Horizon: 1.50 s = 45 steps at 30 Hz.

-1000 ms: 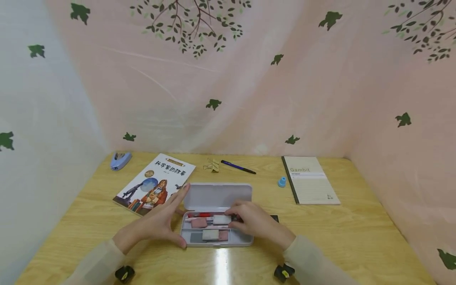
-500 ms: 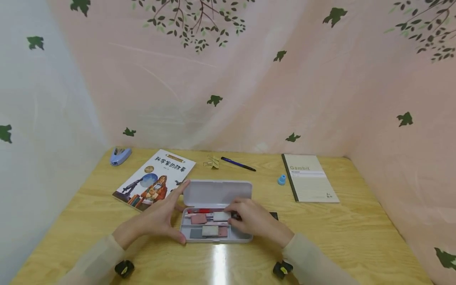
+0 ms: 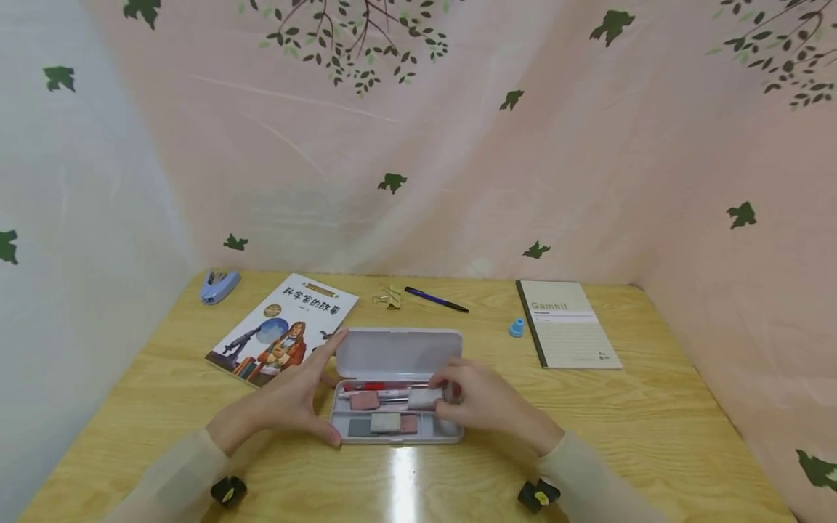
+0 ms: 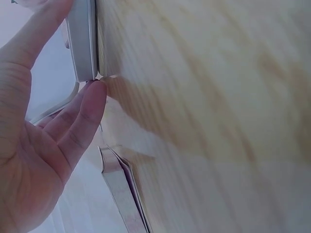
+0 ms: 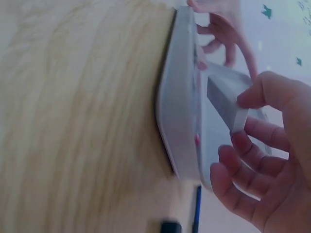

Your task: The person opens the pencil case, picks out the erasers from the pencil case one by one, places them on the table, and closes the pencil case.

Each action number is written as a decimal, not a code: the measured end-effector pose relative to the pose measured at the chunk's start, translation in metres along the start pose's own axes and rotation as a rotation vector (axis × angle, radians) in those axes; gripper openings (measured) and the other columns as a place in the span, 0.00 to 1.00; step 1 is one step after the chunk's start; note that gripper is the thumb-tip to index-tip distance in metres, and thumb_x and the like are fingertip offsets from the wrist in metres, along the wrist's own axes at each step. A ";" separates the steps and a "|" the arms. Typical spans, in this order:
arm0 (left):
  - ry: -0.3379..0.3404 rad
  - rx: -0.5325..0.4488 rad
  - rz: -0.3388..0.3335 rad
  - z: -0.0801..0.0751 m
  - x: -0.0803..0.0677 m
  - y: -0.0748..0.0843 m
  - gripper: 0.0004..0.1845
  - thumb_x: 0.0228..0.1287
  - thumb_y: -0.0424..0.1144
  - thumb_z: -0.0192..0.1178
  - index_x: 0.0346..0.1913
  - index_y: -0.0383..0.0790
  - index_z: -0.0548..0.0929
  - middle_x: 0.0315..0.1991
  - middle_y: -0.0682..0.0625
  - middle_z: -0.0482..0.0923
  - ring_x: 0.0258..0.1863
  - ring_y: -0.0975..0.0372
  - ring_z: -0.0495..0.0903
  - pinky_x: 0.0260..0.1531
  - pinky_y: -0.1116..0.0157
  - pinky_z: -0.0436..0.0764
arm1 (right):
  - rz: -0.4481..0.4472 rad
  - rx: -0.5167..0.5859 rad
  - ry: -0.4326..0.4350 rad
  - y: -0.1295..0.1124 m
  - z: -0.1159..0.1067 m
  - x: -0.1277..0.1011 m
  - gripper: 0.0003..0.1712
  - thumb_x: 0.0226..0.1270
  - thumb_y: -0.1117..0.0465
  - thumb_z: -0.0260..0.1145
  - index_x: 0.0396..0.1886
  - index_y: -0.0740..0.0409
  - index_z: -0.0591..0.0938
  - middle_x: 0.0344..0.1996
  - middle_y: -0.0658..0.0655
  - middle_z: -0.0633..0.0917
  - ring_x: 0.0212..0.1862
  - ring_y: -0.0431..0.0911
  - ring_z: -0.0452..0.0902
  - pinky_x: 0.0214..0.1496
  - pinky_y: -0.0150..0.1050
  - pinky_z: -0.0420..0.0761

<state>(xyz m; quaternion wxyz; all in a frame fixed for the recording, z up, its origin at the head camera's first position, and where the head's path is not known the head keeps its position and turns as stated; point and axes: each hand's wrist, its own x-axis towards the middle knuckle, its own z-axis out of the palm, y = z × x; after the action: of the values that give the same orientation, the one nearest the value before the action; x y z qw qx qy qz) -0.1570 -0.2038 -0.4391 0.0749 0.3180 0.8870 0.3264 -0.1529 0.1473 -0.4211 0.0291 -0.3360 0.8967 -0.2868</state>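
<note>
A pale pencil case (image 3: 431,440) lies with its lid (image 3: 399,352) raised. My left hand (image 3: 290,396) grips its left end, thumb at the front corner and fingers at the lid and back. In the left wrist view, those fingertips (image 4: 95,97) touch the case's corner. My right hand (image 3: 490,399) pinches a white eraser (image 3: 425,399) over the back compartment; the right wrist view shows the eraser (image 5: 226,104) tilted between thumb and fingers. A red pen (image 3: 374,386) and a pink eraser (image 3: 364,400) lie in that compartment. In front are a white eraser (image 3: 386,423), a pink one and a grey block.
Behind the case lie a picture book (image 3: 281,330), a gold binder clip (image 3: 390,297) and a blue pen (image 3: 434,298). A stapler (image 3: 219,287) stands at the far left. To the right are a small blue cone-shaped piece (image 3: 516,327) and a notebook (image 3: 572,325).
My right hand has moved right along the case, carrying the white eraser with it and uncovering more of the pens. My left hand has stayed at the case's left end.
</note>
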 end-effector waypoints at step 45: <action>-0.023 0.084 -0.013 -0.001 -0.002 -0.001 0.80 0.36 0.68 0.79 0.83 0.53 0.31 0.81 0.35 0.39 0.51 0.61 0.84 0.52 0.42 0.77 | 0.042 0.169 -0.010 0.140 -0.075 -0.120 0.19 0.67 0.67 0.71 0.57 0.63 0.83 0.40 0.50 0.81 0.32 0.37 0.71 0.30 0.31 0.73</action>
<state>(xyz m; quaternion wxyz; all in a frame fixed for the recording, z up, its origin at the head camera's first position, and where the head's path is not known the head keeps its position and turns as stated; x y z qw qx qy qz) -0.1561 -0.2059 -0.4392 0.0738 0.3189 0.9010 0.2847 -0.1608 0.3436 -0.4506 0.0680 -0.3150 0.8759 -0.3591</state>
